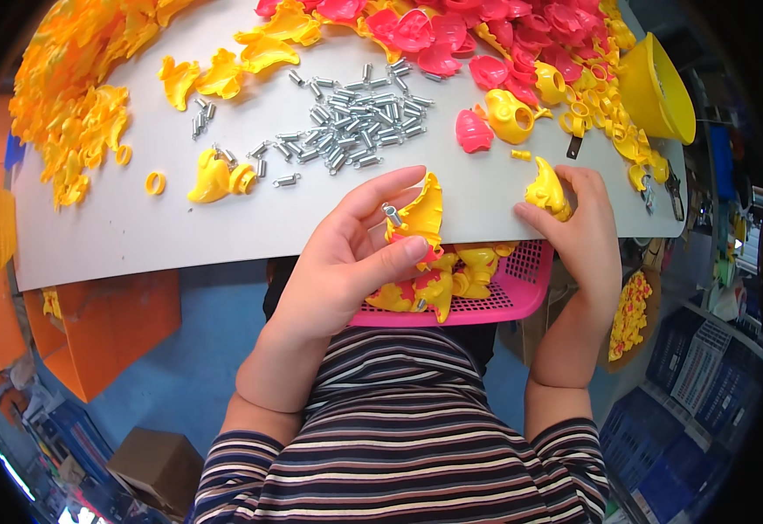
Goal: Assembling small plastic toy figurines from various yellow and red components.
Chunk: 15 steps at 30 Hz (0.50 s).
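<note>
My left hand (346,253) holds a yellow plastic shell half (422,212) between thumb and fingers, its hollow side showing. A small metal spring (391,214) sits at the shell's left edge. At the table's front edge, my right hand (578,214) grips another curved yellow plastic piece (543,188) with a pointed tip. Below my hands, a pink mesh basket (525,284) rests at my lap, holding several yellow and pink plastic pieces (473,266). Just beyond my left hand lies a pile of metal springs (346,122) on the white table (137,236).
Yellow shells (75,79) heap up at the far left, pink shells (521,44) at the back right. A yellow bucket (656,92) lies tipped beside yellow rings (591,105). Single yellow parts (211,179) lie left of the springs. An orange bin (106,332) stands below the table's left edge.
</note>
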Each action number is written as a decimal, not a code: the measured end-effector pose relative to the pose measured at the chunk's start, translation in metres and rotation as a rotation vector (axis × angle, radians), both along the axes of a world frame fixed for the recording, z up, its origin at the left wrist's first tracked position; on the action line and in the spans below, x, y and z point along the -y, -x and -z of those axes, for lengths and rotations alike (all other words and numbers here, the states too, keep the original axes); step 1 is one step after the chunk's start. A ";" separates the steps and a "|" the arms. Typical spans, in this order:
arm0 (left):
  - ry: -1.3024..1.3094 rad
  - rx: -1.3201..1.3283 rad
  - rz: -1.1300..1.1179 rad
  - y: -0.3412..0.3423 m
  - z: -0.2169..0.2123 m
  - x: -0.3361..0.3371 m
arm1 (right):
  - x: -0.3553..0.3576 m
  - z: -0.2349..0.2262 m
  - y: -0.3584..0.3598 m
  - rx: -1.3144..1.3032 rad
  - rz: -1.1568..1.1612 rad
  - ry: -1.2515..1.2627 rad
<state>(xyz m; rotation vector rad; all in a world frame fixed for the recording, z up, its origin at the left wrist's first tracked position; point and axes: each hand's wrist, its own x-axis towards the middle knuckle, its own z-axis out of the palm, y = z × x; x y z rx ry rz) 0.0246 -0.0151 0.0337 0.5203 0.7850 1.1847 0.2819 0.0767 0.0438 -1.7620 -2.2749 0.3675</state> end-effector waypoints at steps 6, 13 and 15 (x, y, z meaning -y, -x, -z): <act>-0.010 -0.055 -0.028 -0.004 -0.001 0.001 | -0.010 0.000 -0.006 -0.182 0.197 0.232; -0.108 -0.174 -0.149 -0.015 -0.015 0.000 | 0.006 0.037 -0.005 -1.868 -0.082 1.006; -0.172 -0.289 -0.179 -0.021 -0.011 0.000 | 0.015 0.042 0.016 -1.849 -0.064 0.995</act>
